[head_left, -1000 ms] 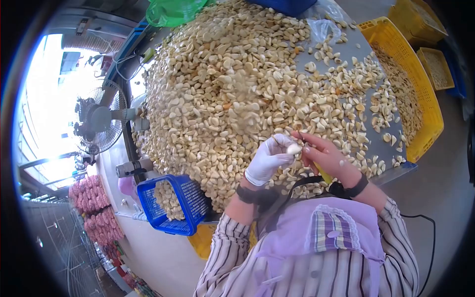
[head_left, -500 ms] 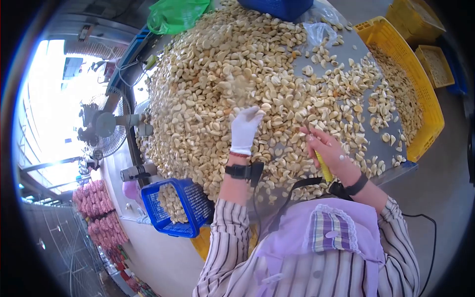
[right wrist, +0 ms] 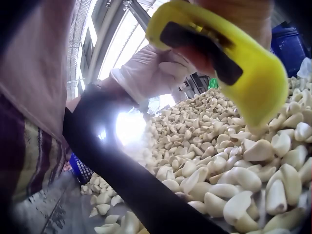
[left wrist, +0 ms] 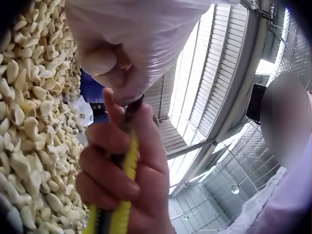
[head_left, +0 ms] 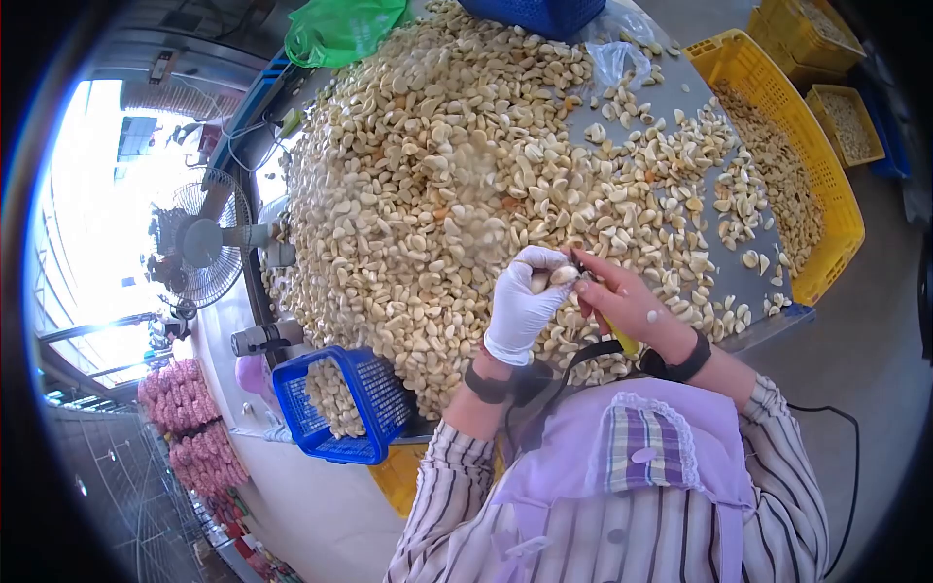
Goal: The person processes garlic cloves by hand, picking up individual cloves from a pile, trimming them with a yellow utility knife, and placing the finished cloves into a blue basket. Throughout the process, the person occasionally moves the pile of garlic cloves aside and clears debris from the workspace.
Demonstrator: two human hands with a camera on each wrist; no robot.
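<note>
A broad heap of peeled garlic cloves (head_left: 418, 185) covers the table. My left hand (head_left: 525, 311), in a white glove, pinches garlic cloves (head_left: 563, 276) between thumb and fingers at the near side of the heap. My bare right hand (head_left: 637, 309) grips a yellow-and-black utility knife (left wrist: 127, 175), its handle (right wrist: 261, 78) large in the right wrist view. In the left wrist view the dark front end of the knife meets the gloved fingertips (left wrist: 131, 90). Much of the blade is hidden by the fingers.
A blue basket (head_left: 389, 403) with some cloves stands at the table's near left edge. A long yellow crate (head_left: 834, 204) of cloves is on the right. A green bag (head_left: 345, 34) and blue bin (head_left: 535, 12) are at the back, a fan (head_left: 204, 238) at left.
Half a second ago my left hand was reaching over the heap, apart from the right; now it is back beside the knife, holding cloves. My right hand has kept the knife throughout.
</note>
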